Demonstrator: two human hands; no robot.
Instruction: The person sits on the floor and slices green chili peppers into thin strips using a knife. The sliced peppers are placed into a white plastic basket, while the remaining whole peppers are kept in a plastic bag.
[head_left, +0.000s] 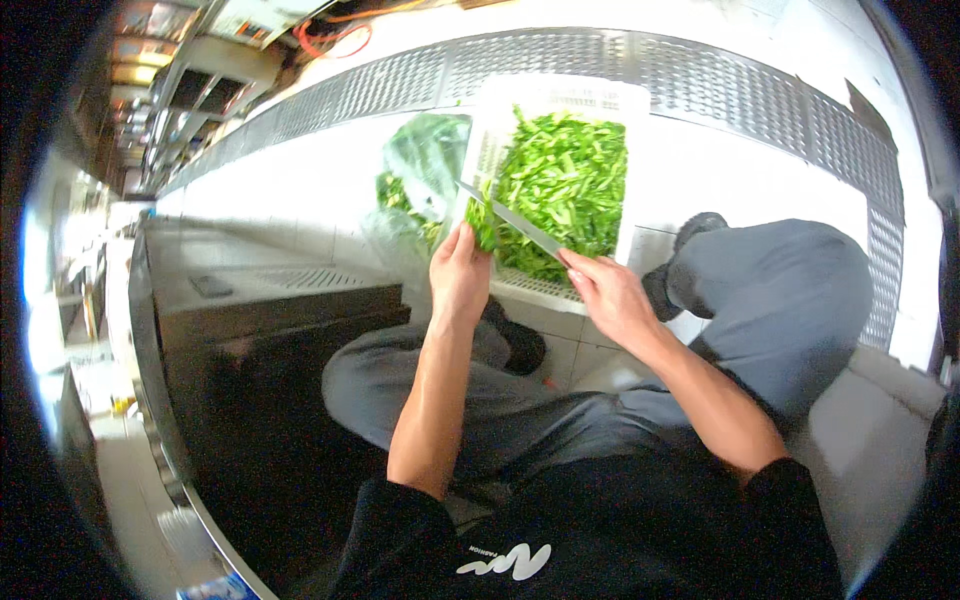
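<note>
My left hand (459, 270) grips a small bunch of green vegetable stalks (481, 221) upright at the left side of a white plastic crate (636, 142). In my right hand (611, 296) is a kitchen knife (525, 225). Its blade slants up and left, and it crosses the bunch just above my left fingers. Cut green vegetable pieces (566, 187) fill much of the crate. Left of the crate lies a clear plastic bag (427, 150) with more leafy greens (391, 191) in it. Whether the blade touches the stalks I cannot tell.
The crate stands on a pale tiled floor (300, 180) between my feet. Behind it runs a perforated metal drain cover (390, 79). A metal counter with a dark side (285, 307) is close on my left. An orange hose (337, 37) lies at the far left.
</note>
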